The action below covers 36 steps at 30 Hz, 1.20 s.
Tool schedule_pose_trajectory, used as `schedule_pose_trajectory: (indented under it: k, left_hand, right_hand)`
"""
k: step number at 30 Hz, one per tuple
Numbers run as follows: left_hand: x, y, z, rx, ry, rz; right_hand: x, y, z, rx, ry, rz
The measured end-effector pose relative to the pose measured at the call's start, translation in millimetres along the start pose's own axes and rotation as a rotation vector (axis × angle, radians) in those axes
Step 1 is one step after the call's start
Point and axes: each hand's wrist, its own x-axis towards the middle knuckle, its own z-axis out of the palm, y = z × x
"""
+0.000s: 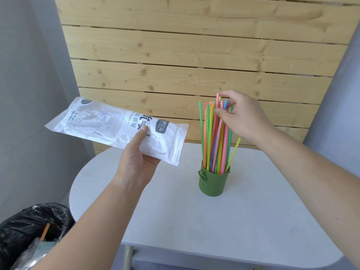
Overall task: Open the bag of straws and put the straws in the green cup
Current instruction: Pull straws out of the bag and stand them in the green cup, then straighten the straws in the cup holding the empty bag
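Left hand (pixel 139 162), forearm nearest the lens, grips the bag (pixel 109 125), which looks flat and emptied, above the table's (pixel 253 221) left edge. Right hand (pixel 245 117) pinches the tops of the straws (pixel 214 137) standing fanned in the green cup (pixel 213 182). Judgement: loosen the pinch slowly and gather the leaning straws inward so the cup does not tip.

A white rounded table (pixel 194 221) stands before a wooden slat wall (pixel 194 55), a black-lined bin (pixel 29 230) at its left.
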Motion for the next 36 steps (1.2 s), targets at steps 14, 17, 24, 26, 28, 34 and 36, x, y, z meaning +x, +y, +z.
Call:
schedule_pose_trajectory:
  k: [14, 17, 24, 26, 28, 34, 36]
  left_hand:
    - [-20, 19, 7, 0.019, -0.047, -0.014]
    - [-33, 28, 9, 0.041, -0.086, -0.038]
    - [-76, 66, -18, 0.212, -0.144, -0.089]
    - [-88, 85, -42, 0.221, -0.079, -0.050]
    - [-99, 97, -64, 0.236, 0.007, -0.036]
    - [-140, 129, -152, 0.185, 0.402, -0.032]
    - [-151, 135, -175, 0.167, 0.492, -0.050]
  right_hand:
    - [-81, -46, -32, 0.293, 0.165, 0.199]
    - [-106, -72, -23, 0.541, -0.133, 0.368]
    - [-120, -141, 17, 1.023, -0.436, 0.489]
    - [-121, -165, 36, 1.035, -0.492, 0.510]
    - [-123, -182, 55, 1.028, -0.544, 0.525]
    - [-137, -240, 129, 0.940, -0.740, 0.562]
    - [-143, -254, 155, 0.901, -0.785, 0.564]
